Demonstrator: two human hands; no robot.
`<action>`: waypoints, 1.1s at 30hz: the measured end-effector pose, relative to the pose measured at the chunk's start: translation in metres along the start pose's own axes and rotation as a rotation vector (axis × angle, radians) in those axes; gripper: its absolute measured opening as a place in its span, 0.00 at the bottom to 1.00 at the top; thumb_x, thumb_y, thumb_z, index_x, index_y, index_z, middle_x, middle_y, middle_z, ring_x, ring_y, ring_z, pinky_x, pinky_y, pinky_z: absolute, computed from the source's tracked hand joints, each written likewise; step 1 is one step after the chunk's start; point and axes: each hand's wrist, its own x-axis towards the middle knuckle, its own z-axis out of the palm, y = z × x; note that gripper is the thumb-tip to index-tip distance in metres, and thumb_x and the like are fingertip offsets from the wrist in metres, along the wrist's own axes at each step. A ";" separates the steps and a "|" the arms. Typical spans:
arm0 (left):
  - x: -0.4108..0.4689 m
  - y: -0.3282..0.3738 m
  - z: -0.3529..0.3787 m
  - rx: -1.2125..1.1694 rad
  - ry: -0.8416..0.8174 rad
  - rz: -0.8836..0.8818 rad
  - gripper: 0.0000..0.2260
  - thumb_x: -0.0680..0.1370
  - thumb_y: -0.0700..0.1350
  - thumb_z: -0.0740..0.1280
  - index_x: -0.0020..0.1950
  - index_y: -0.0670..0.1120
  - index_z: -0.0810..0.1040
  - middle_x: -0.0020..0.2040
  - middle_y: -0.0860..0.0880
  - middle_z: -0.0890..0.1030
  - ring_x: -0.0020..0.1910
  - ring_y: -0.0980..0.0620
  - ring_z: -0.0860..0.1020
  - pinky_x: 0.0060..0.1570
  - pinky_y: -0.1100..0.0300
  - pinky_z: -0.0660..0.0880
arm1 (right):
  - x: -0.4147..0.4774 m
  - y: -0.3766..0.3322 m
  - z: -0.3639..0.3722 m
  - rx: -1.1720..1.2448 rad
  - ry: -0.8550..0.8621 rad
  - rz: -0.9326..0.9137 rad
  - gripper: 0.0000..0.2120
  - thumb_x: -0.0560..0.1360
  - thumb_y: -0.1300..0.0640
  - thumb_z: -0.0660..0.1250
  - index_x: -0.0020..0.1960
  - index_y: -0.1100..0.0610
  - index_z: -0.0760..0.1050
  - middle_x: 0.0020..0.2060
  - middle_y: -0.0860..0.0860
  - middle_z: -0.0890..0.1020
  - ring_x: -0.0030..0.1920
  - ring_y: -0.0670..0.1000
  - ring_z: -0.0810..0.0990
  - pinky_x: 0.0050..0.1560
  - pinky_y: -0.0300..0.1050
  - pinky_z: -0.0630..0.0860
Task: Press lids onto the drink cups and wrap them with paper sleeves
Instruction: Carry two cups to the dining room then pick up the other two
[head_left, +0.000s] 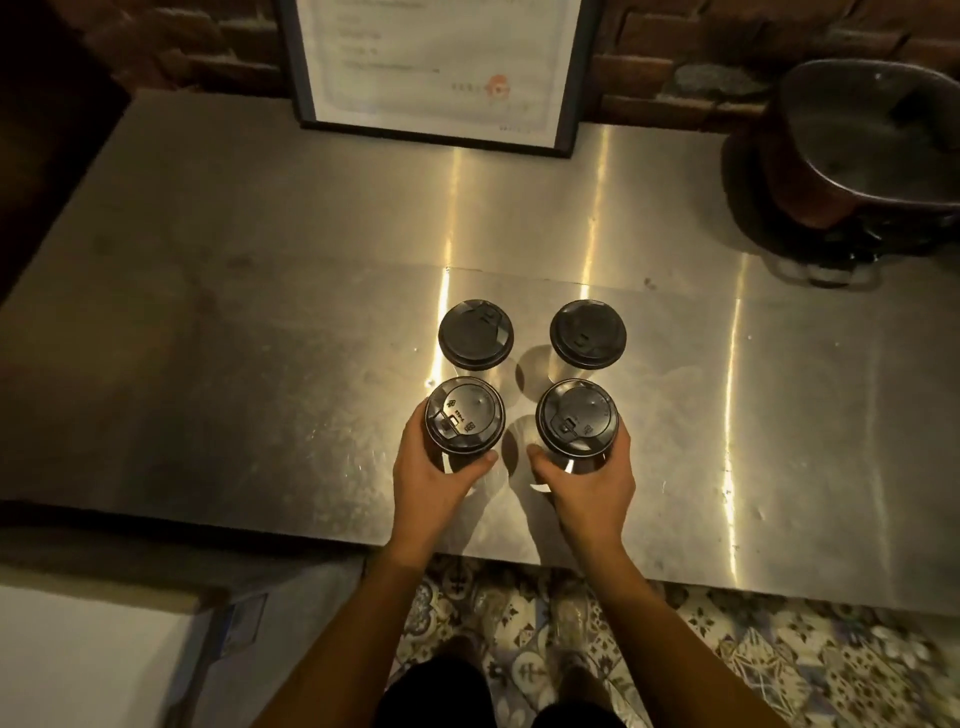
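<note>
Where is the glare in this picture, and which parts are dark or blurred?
Head view: vertical glare streaks cross the steel counter; the far left is almost black; the framed document is blurred, its text unreadable; the floor tiles smear at lower right; the near left cup and near right cup are sharp.

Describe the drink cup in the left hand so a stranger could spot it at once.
On the brushed steel counter, in front of the black-framed certificate, four drink cups with round black lids stand in a square. Yours is the near-left cup, the only one the left hand grips.
</note>
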 end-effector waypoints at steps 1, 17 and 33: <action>0.003 -0.001 0.003 -0.004 -0.006 0.001 0.44 0.63 0.54 0.84 0.76 0.55 0.68 0.71 0.55 0.76 0.70 0.56 0.74 0.69 0.57 0.74 | 0.001 0.001 0.002 -0.001 0.017 0.003 0.48 0.57 0.43 0.83 0.73 0.41 0.66 0.67 0.43 0.78 0.67 0.48 0.77 0.66 0.57 0.77; -0.002 0.015 0.027 0.021 -0.119 -0.015 0.42 0.61 0.54 0.84 0.72 0.55 0.72 0.66 0.53 0.81 0.67 0.51 0.78 0.66 0.45 0.78 | -0.006 -0.004 -0.021 0.028 0.153 0.030 0.37 0.58 0.45 0.83 0.63 0.42 0.71 0.57 0.41 0.81 0.57 0.43 0.80 0.60 0.44 0.79; -0.171 0.080 0.193 0.145 -0.795 0.208 0.41 0.66 0.56 0.81 0.75 0.52 0.70 0.67 0.53 0.78 0.63 0.51 0.78 0.63 0.51 0.78 | -0.103 0.072 -0.269 0.275 0.577 0.125 0.35 0.63 0.48 0.83 0.67 0.49 0.75 0.56 0.44 0.82 0.57 0.43 0.81 0.56 0.43 0.80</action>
